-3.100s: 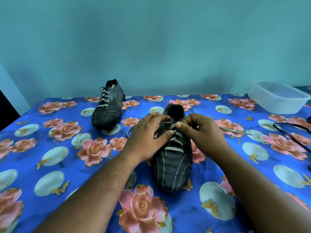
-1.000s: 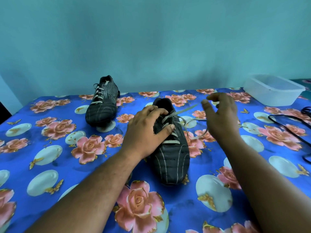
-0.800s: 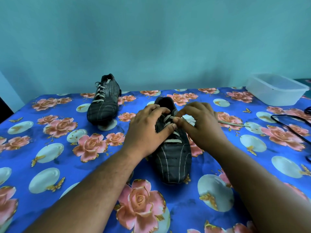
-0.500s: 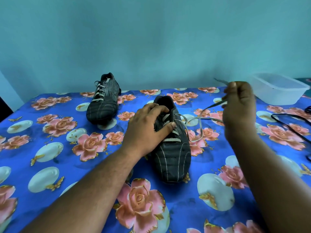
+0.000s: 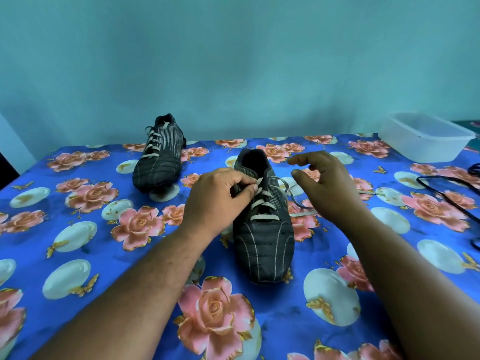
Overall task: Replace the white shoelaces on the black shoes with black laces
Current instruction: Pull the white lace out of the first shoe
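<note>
- A black football boot (image 5: 263, 229) with pale stripes lies at the centre of the frame on the bench, toe pointing toward the viewer, heel opening away.
- Its white lace (image 5: 262, 202) crosses the lower eyelets in a few rows; the upper rows are undone, and a loose end trails off the boot's right side onto the cloth.
- The left hand (image 5: 218, 201) rests against the boot's left side, thumb and forefinger pinching the lace near the top eyelets.
- The right hand (image 5: 324, 183) hovers just right of the boot, fingers loosely curled and spread, holding nothing.
- A second black boot (image 5: 158, 157), fully laced in white, stands in the upper left of the frame, well apart from the first.
- A black lace (image 5: 457, 196) lies looped at the right edge.
- A clear plastic tub (image 5: 426, 137) sits at the upper right, near the teal wall.
- A blue cloth (image 5: 78, 255) printed with pink roses covers the bench.
</note>
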Demonstrator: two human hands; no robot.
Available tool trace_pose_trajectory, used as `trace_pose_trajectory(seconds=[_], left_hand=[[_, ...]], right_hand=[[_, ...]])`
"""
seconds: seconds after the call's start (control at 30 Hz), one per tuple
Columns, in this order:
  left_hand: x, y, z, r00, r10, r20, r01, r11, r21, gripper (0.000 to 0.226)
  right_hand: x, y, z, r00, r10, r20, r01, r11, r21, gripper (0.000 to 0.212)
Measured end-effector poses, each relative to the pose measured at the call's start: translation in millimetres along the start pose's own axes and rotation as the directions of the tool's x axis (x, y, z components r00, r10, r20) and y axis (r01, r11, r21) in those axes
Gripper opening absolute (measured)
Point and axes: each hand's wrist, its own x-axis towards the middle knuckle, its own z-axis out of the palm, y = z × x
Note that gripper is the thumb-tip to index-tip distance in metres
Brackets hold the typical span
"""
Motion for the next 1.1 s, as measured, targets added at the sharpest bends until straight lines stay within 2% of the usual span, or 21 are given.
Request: trace_pose_trajectory(seconds=[0.17,0.37,0.6,0.73,0.87,0.93,1.0,1.1], left_hand=[[0,2,4,0.993,-0.112,0.032,0.115,0.988,-0.098,0.008],[4,-5,7,0.987,-0.161,-0.008,0.161,0.987,0.028,0.02],[5,-2,5,0.958,-0.284,-0.029,0.286,0.951,0.12,0.033],[-3,8,11,0.99,-0.129,-0.052,0.135,0.979,0.155,0.043],[0,9,12,0.994,-0.073,-0.081,0.088,0.976,0.198,0.021],[2,2,9,0.988,-0.129,-0.082,0.14,0.979,0.145,0.019],[4,-4,6,0.963,-0.259,-0.071,0.263,0.963,0.054,0.019],[6,-11,2,0.91,-0.412,-0.048,0.414,0.909,0.045,0.03]], right_hand=[[-5,-3,15,0.971,-0.163,0.174,0.16,0.987,0.029,0.029],[-6,1,24,0.957,-0.171,0.236,0.161,0.985,0.063,0.039],[-5,1,24,0.956,-0.137,0.258,0.116,0.989,0.093,0.035],[-6,-3,24,0.955,-0.133,0.266,0.096,0.985,0.145,0.034],[-7,-4,23,0.954,-0.125,0.271,0.085,0.984,0.155,0.035],[-7,-4,23,0.954,-0.12,0.274,0.078,0.984,0.158,0.034],[-7,-3,24,0.954,-0.117,0.277,0.076,0.985,0.155,0.034],[-8,-2,23,0.953,-0.112,0.282,0.069,0.985,0.159,0.034]])
